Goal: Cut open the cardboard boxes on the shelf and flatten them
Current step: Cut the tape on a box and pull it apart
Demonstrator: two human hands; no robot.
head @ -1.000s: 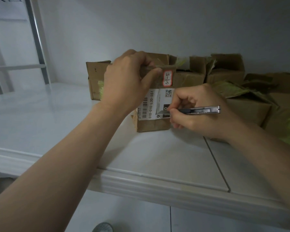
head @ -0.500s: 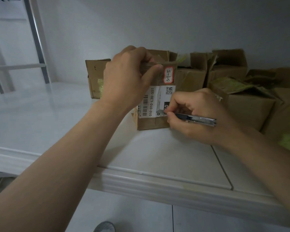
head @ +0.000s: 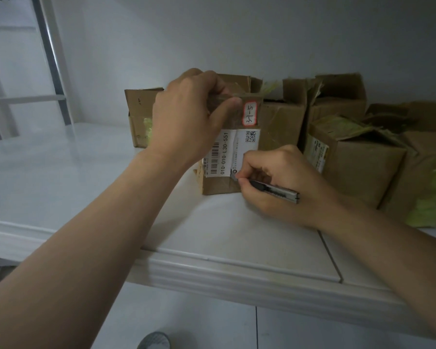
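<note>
A glossy white shelf [head: 61,177] with a moulded front edge [head: 212,273] carries a cluster of brown cardboard boxes toward its back and right. One dark seam [head: 330,255] runs across its top from front to back, on the right. Nearest the front stands a small box [head: 219,186], its face bearing a white barcode label [head: 224,157] and a red-bordered handwritten sticker [head: 249,113]. Behind it to the left sits an open box [head: 139,114] with a raised flap. To the right, a larger box [head: 363,167] with torn yellow-green tape stands beside further opened boxes [head: 337,96] near the wall.
</note>
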